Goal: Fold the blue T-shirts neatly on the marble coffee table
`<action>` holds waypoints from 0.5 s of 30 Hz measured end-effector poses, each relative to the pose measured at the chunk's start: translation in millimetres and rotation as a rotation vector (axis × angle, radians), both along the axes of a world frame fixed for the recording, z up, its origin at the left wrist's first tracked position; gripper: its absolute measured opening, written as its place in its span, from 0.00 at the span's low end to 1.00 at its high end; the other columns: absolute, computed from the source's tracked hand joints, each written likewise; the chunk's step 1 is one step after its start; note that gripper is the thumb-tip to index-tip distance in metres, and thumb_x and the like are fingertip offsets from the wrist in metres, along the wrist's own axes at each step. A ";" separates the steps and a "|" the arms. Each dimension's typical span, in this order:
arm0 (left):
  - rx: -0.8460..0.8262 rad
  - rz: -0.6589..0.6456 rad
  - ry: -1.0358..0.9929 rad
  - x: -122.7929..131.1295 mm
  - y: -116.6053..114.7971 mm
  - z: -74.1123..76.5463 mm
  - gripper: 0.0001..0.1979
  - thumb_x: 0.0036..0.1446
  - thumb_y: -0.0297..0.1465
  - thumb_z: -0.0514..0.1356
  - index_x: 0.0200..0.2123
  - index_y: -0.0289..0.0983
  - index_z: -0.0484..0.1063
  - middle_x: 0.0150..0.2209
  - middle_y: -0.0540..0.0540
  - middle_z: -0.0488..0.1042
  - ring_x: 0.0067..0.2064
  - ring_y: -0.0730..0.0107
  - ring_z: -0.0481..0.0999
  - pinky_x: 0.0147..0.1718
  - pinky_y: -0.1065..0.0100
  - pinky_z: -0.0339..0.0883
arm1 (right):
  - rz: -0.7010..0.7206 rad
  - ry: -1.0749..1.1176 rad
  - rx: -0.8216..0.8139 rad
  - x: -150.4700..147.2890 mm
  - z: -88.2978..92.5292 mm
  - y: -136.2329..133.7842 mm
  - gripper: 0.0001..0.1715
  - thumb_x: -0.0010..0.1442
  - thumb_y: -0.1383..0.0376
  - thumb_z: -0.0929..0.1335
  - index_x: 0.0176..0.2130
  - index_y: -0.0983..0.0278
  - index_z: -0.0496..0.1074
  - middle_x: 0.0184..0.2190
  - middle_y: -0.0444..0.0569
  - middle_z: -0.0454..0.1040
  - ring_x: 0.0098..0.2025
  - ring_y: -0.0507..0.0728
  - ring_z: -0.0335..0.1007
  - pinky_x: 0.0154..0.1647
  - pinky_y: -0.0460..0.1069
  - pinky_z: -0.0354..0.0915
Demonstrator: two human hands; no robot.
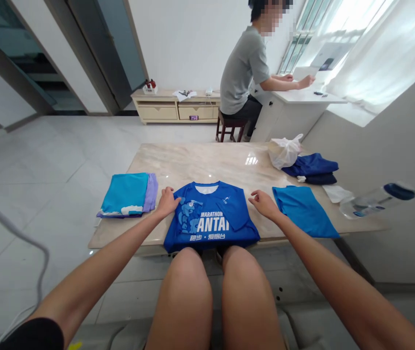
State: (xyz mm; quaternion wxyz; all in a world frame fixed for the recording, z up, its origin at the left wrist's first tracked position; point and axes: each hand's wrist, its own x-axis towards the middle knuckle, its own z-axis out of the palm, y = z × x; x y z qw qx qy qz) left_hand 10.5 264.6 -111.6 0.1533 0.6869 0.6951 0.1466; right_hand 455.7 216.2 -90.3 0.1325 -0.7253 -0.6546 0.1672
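Note:
A blue T-shirt (207,214) with white "MARATHON" and "ANTAI" print lies in front of me, collar away from me, its hem hanging over the table's near edge. Its right sleeve is folded inward across the chest. My left hand (168,201) is at the shirt's upper left edge, fingers apart and fingertips touching the fabric. Just off the shirt's right side is my right hand (264,203), open with fingers slightly bent and nothing in them. A folded bright blue garment (304,209) lies beside the right hand. Left of my left hand is a folded teal and purple pile (127,194).
On the marble-look table (192,158) are a white plastic bag (283,151), dark blue folded cloth (313,167) and white paper (336,193). A clear bottle (375,200) stands at the right. Beyond, a person (245,73) sits on a stool by a low cabinet (159,113).

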 end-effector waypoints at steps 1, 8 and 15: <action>-0.026 0.027 0.002 -3.1 11.6 -4.7 0.25 0.63 0.37 0.68 0.59 0.34 0.69 0.59 0.28 0.78 0.60 0.46 0.81 0.56 0.55 0.77 | -0.008 0.007 -0.019 -0.6 -3.0 18.0 0.18 0.72 0.62 0.71 0.57 0.69 0.76 0.44 0.56 0.83 0.47 0.61 0.81 0.53 0.52 0.72; -0.207 0.011 0.018 -23.5 57.5 -15.4 0.22 0.52 0.47 0.75 0.44 0.42 0.79 0.49 0.42 0.85 0.51 0.48 0.85 0.42 0.61 0.73 | 0.015 0.046 -0.182 2.7 -27.6 93.8 0.26 0.67 0.55 0.78 0.58 0.67 0.77 0.45 0.54 0.85 0.45 0.60 0.81 0.46 0.49 0.71; -0.219 -0.123 0.175 -21.5 50.7 10.6 0.11 0.57 0.43 0.73 0.32 0.43 0.82 0.38 0.43 0.86 0.44 0.50 0.85 0.39 0.63 0.70 | 0.136 0.045 -0.219 -5.4 -9.1 86.4 0.10 0.58 0.66 0.81 0.40 0.63 0.83 0.36 0.48 0.85 0.40 0.58 0.81 0.43 0.47 0.72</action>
